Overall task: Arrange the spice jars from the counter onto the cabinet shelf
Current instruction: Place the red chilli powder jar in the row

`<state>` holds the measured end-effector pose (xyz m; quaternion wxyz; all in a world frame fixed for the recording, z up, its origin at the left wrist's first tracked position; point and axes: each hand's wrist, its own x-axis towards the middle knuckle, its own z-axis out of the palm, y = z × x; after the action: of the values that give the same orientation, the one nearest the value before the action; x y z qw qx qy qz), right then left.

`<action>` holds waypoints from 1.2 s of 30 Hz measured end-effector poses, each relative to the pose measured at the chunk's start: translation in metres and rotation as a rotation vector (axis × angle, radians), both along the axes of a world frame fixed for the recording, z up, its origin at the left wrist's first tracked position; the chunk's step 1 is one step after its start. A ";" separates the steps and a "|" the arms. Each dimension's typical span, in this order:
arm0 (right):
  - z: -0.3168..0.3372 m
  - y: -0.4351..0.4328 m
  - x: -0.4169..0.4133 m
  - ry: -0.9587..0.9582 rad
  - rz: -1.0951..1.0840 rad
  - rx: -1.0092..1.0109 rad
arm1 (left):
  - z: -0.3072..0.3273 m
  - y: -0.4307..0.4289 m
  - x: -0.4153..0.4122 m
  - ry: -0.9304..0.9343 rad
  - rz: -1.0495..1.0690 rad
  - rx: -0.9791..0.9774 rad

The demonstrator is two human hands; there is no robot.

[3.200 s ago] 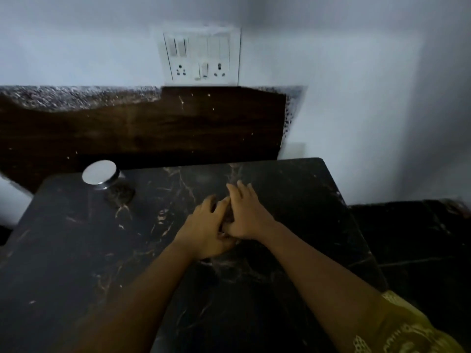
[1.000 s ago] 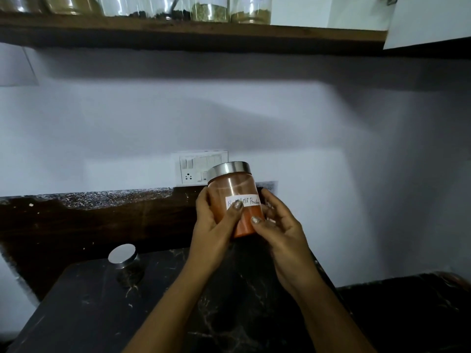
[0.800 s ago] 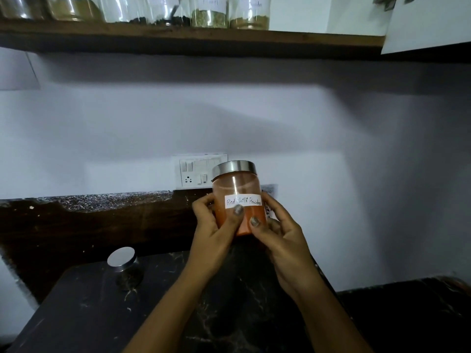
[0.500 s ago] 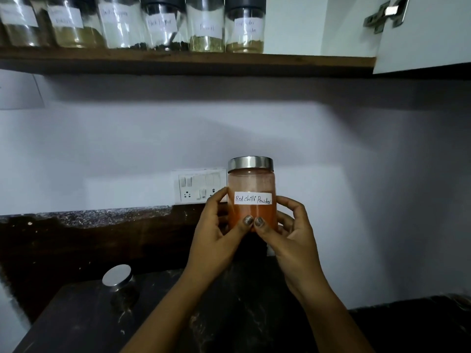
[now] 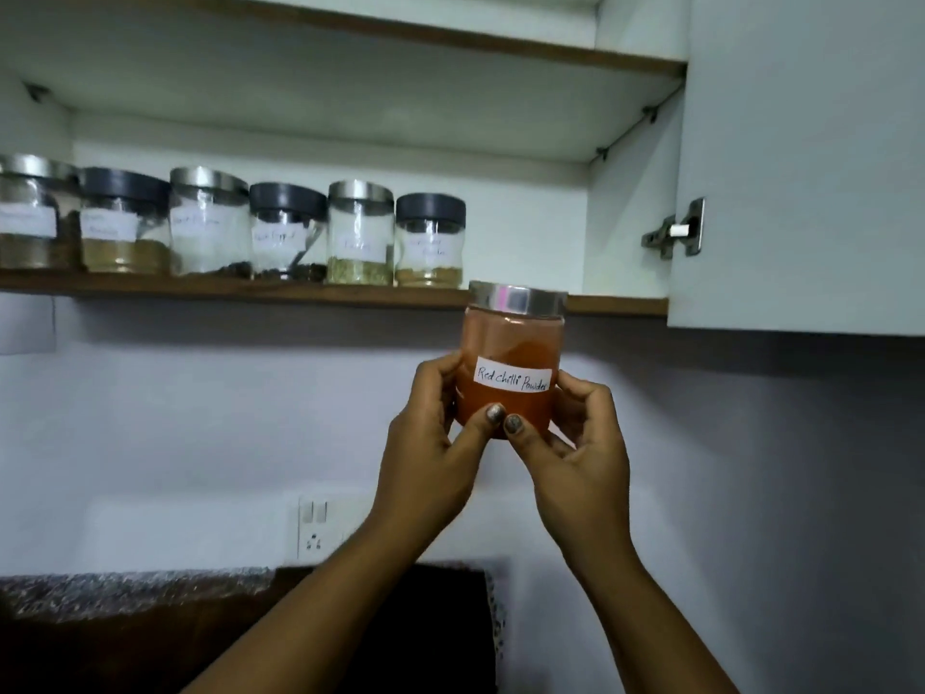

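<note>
Head view: left hand (image 5: 425, 458) and right hand (image 5: 583, 453) both in closed grip round clear glass jar of red chilli powder with shiny metal lid (image 5: 510, 363), just below brown wooden cabinet shelf (image 5: 615, 305). Good way: lift higher, keep upright, set down in bare spot right of black-lidded jar (image 5: 429, 240).

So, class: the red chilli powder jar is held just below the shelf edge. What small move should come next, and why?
Probably lift it a little higher. The red chilli powder jar, gripped by the left hand and right hand, has only its lid level with the shelf; bare shelf lies right of the last jar.
</note>
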<state>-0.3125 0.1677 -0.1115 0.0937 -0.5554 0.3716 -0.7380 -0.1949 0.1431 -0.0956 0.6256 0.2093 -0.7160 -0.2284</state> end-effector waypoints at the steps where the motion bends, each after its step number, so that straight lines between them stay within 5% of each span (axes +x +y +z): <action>1: 0.010 -0.006 -0.006 0.024 -0.027 -0.026 | 0.010 -0.007 -0.006 -0.001 0.014 -0.028; 14: 0.118 -0.107 -0.055 0.222 -0.203 -0.102 | 0.107 -0.101 -0.068 0.021 0.329 -0.281; 24: 0.113 -0.140 -0.067 0.367 -0.288 0.005 | 0.094 -0.136 -0.080 0.018 0.513 -0.365; 30: 0.114 -0.147 -0.057 0.527 -0.624 0.123 | 0.097 -0.147 -0.076 -0.034 0.658 -0.358; 36: 0.120 -0.149 -0.047 0.618 -0.733 0.237 | 0.101 -0.145 -0.073 -0.096 0.660 -0.337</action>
<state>-0.3598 0.0183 0.0088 -0.2241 -0.5666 0.6344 -0.4757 -0.2676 -0.0017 0.0057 0.6569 0.3335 -0.6660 0.1170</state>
